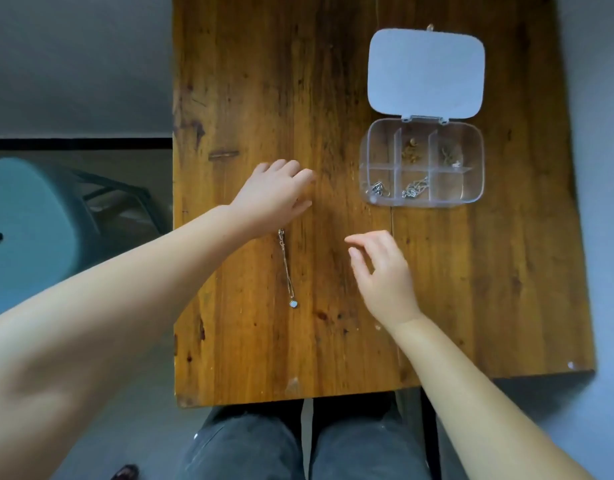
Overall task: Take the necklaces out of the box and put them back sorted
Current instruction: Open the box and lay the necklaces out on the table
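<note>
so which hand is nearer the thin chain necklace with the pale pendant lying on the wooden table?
Left. The left hand sits at the thin chain necklace's top end, apparently touching it; the right hand hovers off to its right, apart.

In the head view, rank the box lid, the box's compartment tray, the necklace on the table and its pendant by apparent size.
1-2. Box lid and compartment tray: too alike to rank.
3. Necklace on the table, long but thin.
4. Pendant.
</note>
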The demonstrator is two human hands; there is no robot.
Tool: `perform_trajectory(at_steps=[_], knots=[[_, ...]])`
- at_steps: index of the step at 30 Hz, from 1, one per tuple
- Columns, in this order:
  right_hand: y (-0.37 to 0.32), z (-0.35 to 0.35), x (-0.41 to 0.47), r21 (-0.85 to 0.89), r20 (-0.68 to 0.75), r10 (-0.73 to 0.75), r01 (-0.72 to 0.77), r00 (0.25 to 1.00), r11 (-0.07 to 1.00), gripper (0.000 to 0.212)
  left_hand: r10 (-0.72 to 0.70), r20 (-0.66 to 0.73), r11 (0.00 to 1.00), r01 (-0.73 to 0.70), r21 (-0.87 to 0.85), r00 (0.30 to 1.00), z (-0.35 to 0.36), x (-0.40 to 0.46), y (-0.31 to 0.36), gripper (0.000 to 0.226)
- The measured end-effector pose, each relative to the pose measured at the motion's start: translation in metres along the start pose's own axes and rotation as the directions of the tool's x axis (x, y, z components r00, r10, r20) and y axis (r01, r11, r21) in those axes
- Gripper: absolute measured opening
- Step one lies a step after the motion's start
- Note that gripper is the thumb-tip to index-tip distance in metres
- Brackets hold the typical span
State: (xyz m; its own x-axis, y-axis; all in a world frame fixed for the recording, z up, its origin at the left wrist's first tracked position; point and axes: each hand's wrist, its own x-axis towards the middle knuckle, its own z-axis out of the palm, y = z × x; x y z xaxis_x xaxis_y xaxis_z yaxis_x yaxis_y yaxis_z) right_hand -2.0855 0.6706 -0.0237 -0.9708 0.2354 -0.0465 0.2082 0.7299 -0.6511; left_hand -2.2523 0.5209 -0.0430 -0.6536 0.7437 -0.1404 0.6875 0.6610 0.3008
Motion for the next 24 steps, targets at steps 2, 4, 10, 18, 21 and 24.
perform_trajectory(at_steps=[2, 4, 10, 18, 21, 24], knots=[[0.017, -0.036, 0.038, -0.029, -0.117, 0.056, -0.059, 0.992, 0.998, 0.018, 0.027, -0.031, 0.997, -0.029, -0.070, 0.999, -0.002, 0.014, 0.022, 0.044], [0.036, -0.066, 0.079, -0.104, -0.118, 0.105, -0.117, 0.988, 0.988, 0.023, 0.040, -0.055, 0.992, -0.046, -0.117, 0.998, -0.001, 0.027, 0.049, 0.048], [0.070, -0.094, 0.165, -0.380, 0.269, 0.123, -0.012, 0.955, 0.925, 0.047, -0.107, -0.069, 0.978, 0.092, -0.189, 0.992, 0.016, 0.043, 0.090, 0.022], [0.089, -0.078, 0.186, -0.566, 0.408, -0.109, 0.345, 0.906, 0.749, 0.020, -0.206, -0.081, 0.960, 0.186, -0.210, 0.975, 0.013, 0.044, 0.098, 0.019], [0.090, -0.077, 0.187, -0.533, 0.414, -0.169, 0.388, 0.894, 0.752, 0.009, -0.219, -0.087, 0.958, 0.197, -0.209, 0.972, 0.013, 0.044, 0.098, 0.017], [0.090, -0.077, 0.189, -0.507, 0.420, -0.200, 0.412, 0.885, 0.757, 0.012, -0.226, -0.088, 0.956, 0.204, -0.209, 0.970, 0.011, 0.044, 0.099, 0.017]])
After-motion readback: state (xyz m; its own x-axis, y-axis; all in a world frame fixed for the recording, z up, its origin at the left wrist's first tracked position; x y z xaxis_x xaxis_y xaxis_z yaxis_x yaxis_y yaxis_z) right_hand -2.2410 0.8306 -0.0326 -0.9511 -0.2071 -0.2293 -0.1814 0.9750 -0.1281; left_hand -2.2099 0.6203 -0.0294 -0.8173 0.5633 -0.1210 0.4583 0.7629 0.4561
